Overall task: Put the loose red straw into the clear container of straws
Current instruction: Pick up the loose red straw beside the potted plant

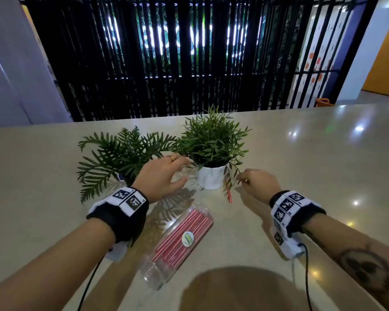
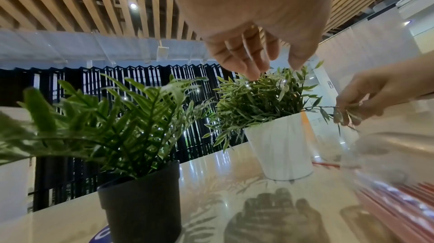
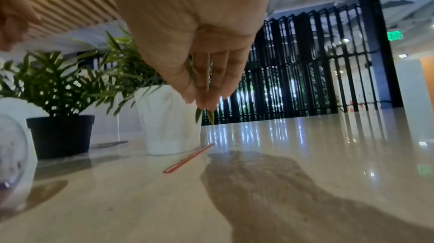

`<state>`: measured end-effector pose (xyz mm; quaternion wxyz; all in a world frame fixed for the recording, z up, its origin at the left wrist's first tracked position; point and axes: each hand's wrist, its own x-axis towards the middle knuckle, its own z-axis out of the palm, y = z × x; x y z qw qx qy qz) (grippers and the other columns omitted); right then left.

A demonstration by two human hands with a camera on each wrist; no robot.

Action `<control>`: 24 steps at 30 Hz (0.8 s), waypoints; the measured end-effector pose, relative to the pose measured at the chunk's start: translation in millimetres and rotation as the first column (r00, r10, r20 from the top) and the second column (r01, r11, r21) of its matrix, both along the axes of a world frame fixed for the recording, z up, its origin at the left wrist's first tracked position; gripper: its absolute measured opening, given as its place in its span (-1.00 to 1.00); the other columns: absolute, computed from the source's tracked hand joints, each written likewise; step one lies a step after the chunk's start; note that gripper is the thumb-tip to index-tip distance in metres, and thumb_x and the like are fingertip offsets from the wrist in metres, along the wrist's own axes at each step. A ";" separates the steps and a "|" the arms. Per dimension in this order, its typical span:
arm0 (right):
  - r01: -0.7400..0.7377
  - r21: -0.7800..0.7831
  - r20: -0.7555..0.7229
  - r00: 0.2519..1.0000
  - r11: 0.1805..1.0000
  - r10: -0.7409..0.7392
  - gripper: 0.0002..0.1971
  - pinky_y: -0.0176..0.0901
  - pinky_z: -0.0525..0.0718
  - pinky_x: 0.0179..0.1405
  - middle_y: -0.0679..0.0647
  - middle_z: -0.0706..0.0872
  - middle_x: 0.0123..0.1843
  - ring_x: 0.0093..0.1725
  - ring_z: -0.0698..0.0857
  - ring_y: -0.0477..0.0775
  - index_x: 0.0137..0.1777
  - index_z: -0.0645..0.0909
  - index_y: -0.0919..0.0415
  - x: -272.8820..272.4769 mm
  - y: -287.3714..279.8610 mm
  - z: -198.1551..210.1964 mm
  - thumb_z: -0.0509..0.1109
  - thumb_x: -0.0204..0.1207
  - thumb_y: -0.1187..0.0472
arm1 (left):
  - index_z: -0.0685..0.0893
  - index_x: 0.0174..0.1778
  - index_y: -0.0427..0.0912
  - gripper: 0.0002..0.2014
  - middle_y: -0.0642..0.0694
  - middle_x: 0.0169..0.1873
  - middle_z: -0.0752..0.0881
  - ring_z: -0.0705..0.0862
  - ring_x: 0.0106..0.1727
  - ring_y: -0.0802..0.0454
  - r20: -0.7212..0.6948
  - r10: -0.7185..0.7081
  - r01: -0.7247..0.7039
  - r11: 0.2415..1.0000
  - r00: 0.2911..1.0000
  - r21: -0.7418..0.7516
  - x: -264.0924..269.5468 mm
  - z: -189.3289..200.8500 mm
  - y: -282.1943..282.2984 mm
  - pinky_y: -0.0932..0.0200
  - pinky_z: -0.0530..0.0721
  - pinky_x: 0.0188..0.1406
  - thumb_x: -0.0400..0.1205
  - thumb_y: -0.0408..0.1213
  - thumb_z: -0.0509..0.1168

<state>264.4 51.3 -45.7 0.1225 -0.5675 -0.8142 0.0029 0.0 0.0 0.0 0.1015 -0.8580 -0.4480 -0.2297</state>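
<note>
Container: the clear container (image 1: 177,243) lies on its side on the table (image 1: 301,153), nearest the person and between the two forearms, packed with red straws; one end points toward the person's left, the other up toward the white pot. I cannot tell whether it is open.
Loose straw: the red straw (image 1: 229,191) lies flat on the table beyond the container, touching or just beside the white pot (image 1: 210,177). Its long axis runs roughly away from the person, far end under the hanging leaves.
Right hand: the right hand (image 1: 257,182) hovers just right of the straw, fingertips (image 3: 206,102) bunched together and pinching a drooping sprig of leaves, not the straw.
Left hand: the left hand (image 1: 164,173) is spread wide and holds nothing, raised between the black pot (image 2: 140,200) and the white pot.
Judgement: the right hand is plainly nearer the straw and should take it from the side, near end first.
</note>
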 end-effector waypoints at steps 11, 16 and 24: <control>-0.072 -0.152 0.244 0.964 0.986 0.108 -0.82 -0.07 0.51 -0.16 0.12 0.69 0.07 0.03 0.65 0.23 0.00 0.59 0.15 -15.0 19.0 -13.0 0.15 0.56 0.24 | 0.57 0.13 -0.06 -0.54 0.01 -0.28 0.66 0.56 -0.44 0.07 -0.016 0.044 -0.044 0.998 0.999 -0.055 -8.8 -20.0 11.6 0.14 0.55 -0.57 0.49 0.13 0.03; -0.090 -0.218 0.318 0.935 0.972 0.158 -0.75 0.03 0.60 0.01 0.29 0.71 0.09 0.06 0.66 0.32 0.01 0.62 0.34 -22.5 29.4 -2.1 0.14 0.56 0.26 | 0.55 0.19 -0.08 -0.55 -0.01 -0.25 0.68 0.58 -0.43 0.06 0.036 0.022 -0.021 0.999 0.999 -0.025 -6.2 -18.2 11.1 0.10 0.58 -0.59 0.50 0.08 0.08; -0.130 -0.230 0.369 0.905 0.964 0.210 -0.79 -0.02 0.62 -0.06 0.25 0.74 0.01 0.00 0.68 0.33 -0.03 0.65 0.30 -23.7 51.9 -13.1 0.22 0.42 0.40 | 0.54 0.21 -0.04 -0.58 0.00 -0.24 0.67 0.56 -0.41 0.07 0.111 0.042 -0.038 0.999 0.993 -0.032 -1.8 -17.1 22.1 0.16 0.57 -0.51 0.51 0.08 0.12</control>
